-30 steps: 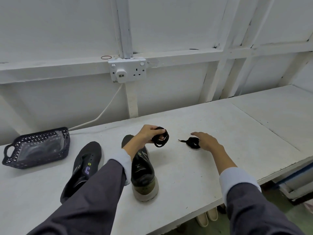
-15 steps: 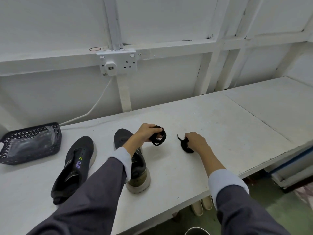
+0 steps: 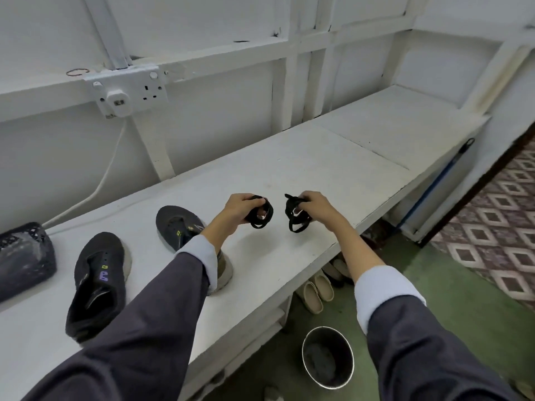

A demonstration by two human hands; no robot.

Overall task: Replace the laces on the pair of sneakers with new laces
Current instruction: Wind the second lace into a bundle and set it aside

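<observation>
Left hand: a coiled black shoelace bundle is gripped above the white painted bench. Right hand: a second black shoelace bundle is pinched. A dark grey fabric sneaker and its partner sneaker are laid on the bench, left of both hands.

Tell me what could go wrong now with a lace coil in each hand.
The left hand grips one lace coil, the right hand a second coil, so uncoiling either may tangle it. The left sleeve crosses over a sneaker near the bench edge and might knock it off.
</observation>
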